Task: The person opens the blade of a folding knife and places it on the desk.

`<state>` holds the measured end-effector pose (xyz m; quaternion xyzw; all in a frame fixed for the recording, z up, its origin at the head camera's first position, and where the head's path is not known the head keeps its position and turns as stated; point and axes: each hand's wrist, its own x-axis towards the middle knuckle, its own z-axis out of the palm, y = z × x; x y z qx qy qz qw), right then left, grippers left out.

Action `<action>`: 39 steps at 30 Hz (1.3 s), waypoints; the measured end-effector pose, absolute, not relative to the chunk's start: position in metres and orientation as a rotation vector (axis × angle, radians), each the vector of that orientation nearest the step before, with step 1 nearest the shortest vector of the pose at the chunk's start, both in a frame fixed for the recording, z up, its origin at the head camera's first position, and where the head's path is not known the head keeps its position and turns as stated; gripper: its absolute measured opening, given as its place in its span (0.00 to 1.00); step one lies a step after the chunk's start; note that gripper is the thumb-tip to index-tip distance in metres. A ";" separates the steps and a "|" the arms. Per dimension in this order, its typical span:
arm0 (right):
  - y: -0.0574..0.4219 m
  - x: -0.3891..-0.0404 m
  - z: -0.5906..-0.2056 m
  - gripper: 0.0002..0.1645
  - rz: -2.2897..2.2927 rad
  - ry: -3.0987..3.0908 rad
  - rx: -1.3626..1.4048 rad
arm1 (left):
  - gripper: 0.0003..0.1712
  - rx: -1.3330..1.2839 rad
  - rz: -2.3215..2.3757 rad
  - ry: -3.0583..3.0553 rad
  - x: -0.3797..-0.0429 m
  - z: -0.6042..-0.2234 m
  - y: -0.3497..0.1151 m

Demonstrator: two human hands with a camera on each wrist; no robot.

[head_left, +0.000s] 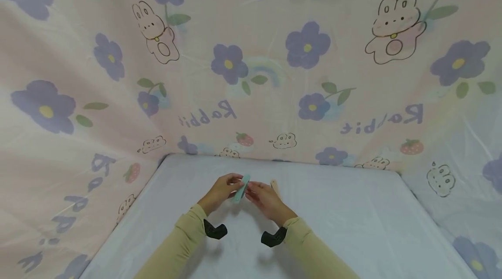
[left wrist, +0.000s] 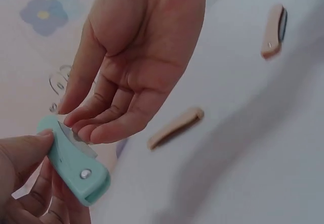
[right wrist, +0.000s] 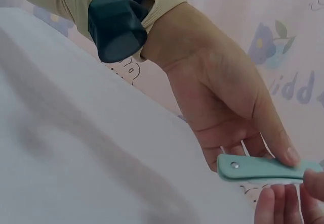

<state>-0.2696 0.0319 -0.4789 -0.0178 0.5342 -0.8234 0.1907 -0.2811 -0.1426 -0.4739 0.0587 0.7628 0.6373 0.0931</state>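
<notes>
A mint-green folding knife [head_left: 241, 188] with a silver rivet is held up above the white table. My left hand [head_left: 221, 191] grips its handle, thumb on one face and fingers behind. In the left wrist view, a strip of blade shows along the handle's edge, mostly tucked in. My right hand [head_left: 266, 198] pinches at that edge, thumb near the end away from the rivet and fingertips against the blade side. Beyond the hands, a beige folding knife [left wrist: 175, 128] lies folded on the table. Another beige folding knife [left wrist: 274, 32] lies apart from it.
The white tabletop [head_left: 345, 226] spreads under both hands. A fabric curtain [head_left: 270, 96] printed with flowers and rabbits hangs behind and along both sides. Black wrist mounts [head_left: 215, 229] stick out below the sleeves.
</notes>
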 end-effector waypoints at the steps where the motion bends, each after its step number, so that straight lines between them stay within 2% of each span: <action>1: 0.034 -0.269 -0.476 0.18 -2.319 1.506 -0.065 | 0.23 0.194 1.918 2.228 -0.279 -0.470 -0.141; 6: 0.045 -0.264 -0.463 0.16 -2.305 1.578 -0.159 | 0.25 0.275 2.001 2.087 -0.268 -0.454 -0.132; 16: 0.065 -0.254 -0.448 0.24 -2.207 1.864 -0.282 | 0.27 0.290 2.108 1.944 -0.254 -0.440 -0.116; 23: 0.076 -0.241 -0.436 0.23 -2.179 2.045 -0.289 | 0.25 0.338 2.096 1.941 -0.245 -0.432 -0.107; 39: 0.092 -0.232 -0.438 0.24 -2.172 2.117 -0.241 | 0.23 0.427 2.056 1.954 -0.241 -0.431 -0.092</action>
